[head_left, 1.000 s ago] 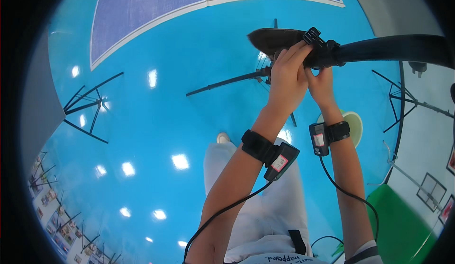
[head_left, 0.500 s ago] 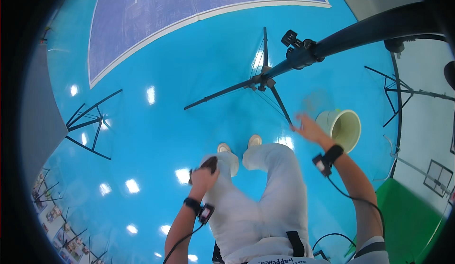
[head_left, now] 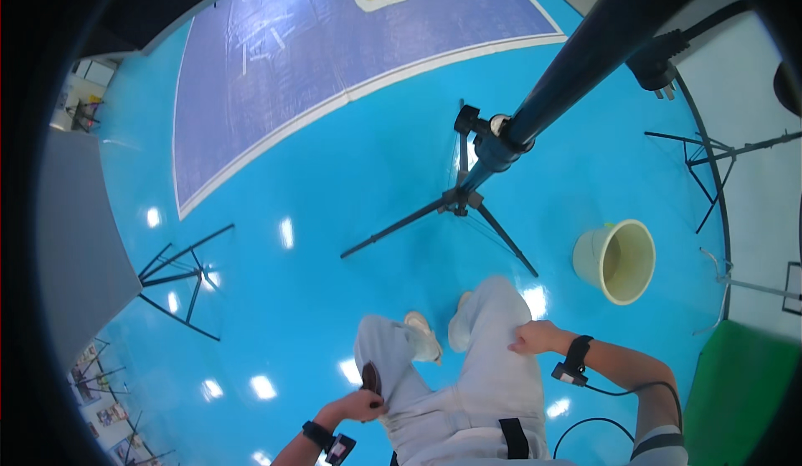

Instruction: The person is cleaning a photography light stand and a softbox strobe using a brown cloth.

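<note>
My left hand (head_left: 363,405) is closed around a dark brown object with a rounded end (head_left: 371,377), held against my left thigh. Most of that object is hidden by the fingers, so its kind is unclear. On the other side, my right hand (head_left: 535,337) is closed at the outer side of my right thigh, its fingertips pinching the pale trouser leg (head_left: 494,332). Both wrists wear black straps with small cabled boxes. I am seated, knees bent, my pale shoes (head_left: 423,337) on the floor.
A black tripod stand (head_left: 461,198) rises ahead, its pole slanting overhead to the right. A cream bucket (head_left: 614,262) stands right of it, a plug (head_left: 657,66) hanging beyond. More stands are at left (head_left: 199,274) and right (head_left: 710,163). A purple mat (head_left: 334,40) covers the far bright-blue floor.
My right hand has come down from near the bucket to my right thigh. My left hand has drawn back along the left thigh, still holding the brown object. The view has shifted.
</note>
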The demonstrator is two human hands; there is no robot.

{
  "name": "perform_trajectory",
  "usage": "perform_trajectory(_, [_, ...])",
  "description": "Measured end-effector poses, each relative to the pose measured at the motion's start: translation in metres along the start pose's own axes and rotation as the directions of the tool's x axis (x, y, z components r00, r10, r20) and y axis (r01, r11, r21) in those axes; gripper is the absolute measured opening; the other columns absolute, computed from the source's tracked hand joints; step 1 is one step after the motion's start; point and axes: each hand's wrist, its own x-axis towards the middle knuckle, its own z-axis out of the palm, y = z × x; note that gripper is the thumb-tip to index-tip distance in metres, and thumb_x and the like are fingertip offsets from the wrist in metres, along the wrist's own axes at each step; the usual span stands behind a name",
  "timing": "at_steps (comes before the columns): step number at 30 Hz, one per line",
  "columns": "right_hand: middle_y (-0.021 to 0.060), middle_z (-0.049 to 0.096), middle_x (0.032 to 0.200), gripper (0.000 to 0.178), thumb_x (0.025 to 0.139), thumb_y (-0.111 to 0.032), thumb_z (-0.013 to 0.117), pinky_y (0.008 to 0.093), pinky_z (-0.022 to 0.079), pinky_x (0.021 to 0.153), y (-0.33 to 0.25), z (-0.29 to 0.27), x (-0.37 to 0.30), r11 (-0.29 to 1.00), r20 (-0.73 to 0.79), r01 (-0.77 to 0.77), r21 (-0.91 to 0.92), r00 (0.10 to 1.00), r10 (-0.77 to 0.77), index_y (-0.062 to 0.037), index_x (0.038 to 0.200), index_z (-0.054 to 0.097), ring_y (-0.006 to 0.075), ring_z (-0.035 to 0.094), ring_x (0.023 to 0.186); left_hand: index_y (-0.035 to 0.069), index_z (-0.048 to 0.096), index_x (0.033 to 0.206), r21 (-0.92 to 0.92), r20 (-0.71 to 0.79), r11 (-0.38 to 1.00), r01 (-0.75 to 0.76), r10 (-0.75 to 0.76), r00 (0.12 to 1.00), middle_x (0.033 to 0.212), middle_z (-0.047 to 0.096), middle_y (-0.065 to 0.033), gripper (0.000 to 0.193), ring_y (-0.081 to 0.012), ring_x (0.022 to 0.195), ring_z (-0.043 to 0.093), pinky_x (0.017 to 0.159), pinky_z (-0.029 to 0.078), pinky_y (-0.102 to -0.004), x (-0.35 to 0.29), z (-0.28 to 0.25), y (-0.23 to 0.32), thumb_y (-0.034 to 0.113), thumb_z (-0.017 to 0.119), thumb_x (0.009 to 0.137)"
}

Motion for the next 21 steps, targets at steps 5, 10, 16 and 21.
perform_trajectory(5, [0.0163,0.063,0.08,0.039,0.087,-0.043,0.047,0.0468,0.046,0.066,0.024,0.019,0.033,0.977,-0.135,0.138,0.165,0.984,-0.116,-0.0073,0.082,0.06,0.037,0.059,0.077,0.002,0.065,0.08,0.18,0.051,0.983,-0.023,0.014,0.999,0.075,0.064,-0.0153,0.045,-0.0276,0.069,0.06,0.065,0.046,-0.0375,0.042,-0.07,0.008,0.046,0.054,0.084])
perform_trajectory(10, [0.015,0.057,0.068,0.036,0.091,-0.041,0.047,0.0453,0.042,0.058,0.01,0.035,0.019,0.932,-0.103,0.322,0.164,0.945,-0.309,-0.0081,0.078,0.053,0.0355,0.054,0.065,0.009,0.067,0.086,0.32,-0.586,0.947,0.04,0.164,0.793,0.082,0.067,-0.0115,0.042,-0.0289,0.075,0.064,0.068,0.049,-0.0372,0.104,-0.208,0.052,0.049,0.057,0.081])
perform_trajectory(16, [0.0102,0.055,0.066,0.037,0.089,-0.044,0.051,0.0391,0.041,0.057,0.05,0.005,0.097,0.93,-0.201,0.323,0.175,0.936,-0.288,-0.0087,0.079,0.055,0.0297,0.053,0.062,0.005,0.053,0.121,0.486,-0.757,0.871,-0.063,0.456,0.468,0.119,0.055,-0.0202,0.075,-0.0327,0.107,0.055,0.09,0.044,-0.0392,0.195,-0.317,0.079,0.06,0.065,0.071])
perform_trajectory(21, [0.0075,0.061,0.073,0.026,0.087,-0.034,0.057,0.0336,0.045,0.061,0.088,-0.044,0.224,0.918,-0.639,0.397,0.021,0.711,-0.293,-0.0088,0.089,0.063,0.0231,0.059,0.067,0.008,0.06,0.113,0.58,-0.646,0.807,-0.111,0.538,0.541,0.103,0.058,-0.0182,0.07,-0.0351,0.098,0.056,0.084,0.045,-0.0411,0.269,-0.329,0.058,0.065,0.057,0.074])
